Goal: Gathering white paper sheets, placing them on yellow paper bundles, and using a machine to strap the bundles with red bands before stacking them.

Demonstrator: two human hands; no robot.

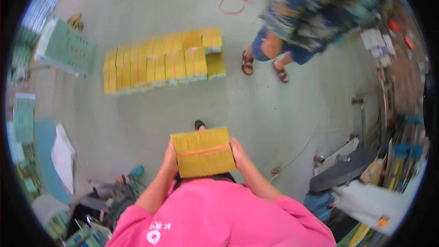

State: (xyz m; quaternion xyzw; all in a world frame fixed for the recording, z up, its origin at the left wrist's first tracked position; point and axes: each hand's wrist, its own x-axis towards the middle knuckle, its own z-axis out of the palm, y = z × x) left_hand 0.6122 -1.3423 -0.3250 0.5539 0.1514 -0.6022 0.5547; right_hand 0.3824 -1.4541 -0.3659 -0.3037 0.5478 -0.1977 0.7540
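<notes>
Between my hands is a thick yellow bundle [203, 162], held in front of my body. It looks like many thin sheets or booklets packed together, with a reddish band across the middle. My left hand [170, 158] presses on its left side and my right hand [237, 153] grips the right side; the bundle partly hides the fingers of both. Ahead on the floor, rows of similar yellow bundles [155, 70] stand side by side, many with reddish bands.
Another person [320, 13] in a patterned top and sandals stands right of the rows. A red loop [233, 4] lies on the floor beyond. At left is a pale green stack [66, 48]. A cord [297, 153] and a dark-topped machine [343, 169] are at right.
</notes>
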